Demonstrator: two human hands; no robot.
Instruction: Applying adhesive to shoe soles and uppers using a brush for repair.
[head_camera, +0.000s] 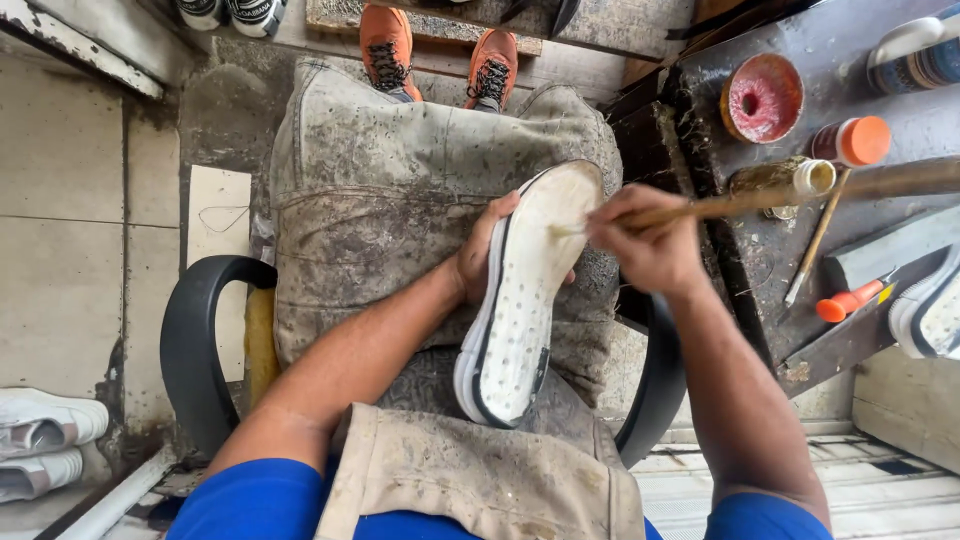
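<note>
While the left hand (478, 262) is gripping the white shoe sole (525, 290) from behind, its fingers are lying mostly hidden. Over the aproned lap, the right hand (645, 250) is pinching a wooden brush (700, 207) against the sole. A glue tin (762, 97) and an orange-capped bottle (853, 141) are crowding the bench (745, 270) alongside.

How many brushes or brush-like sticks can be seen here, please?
2. One brush is in the right hand, its tip on the white shoe sole that the left hand holds. Another thin brush lies on the dark workbench. More may be hidden.
</note>
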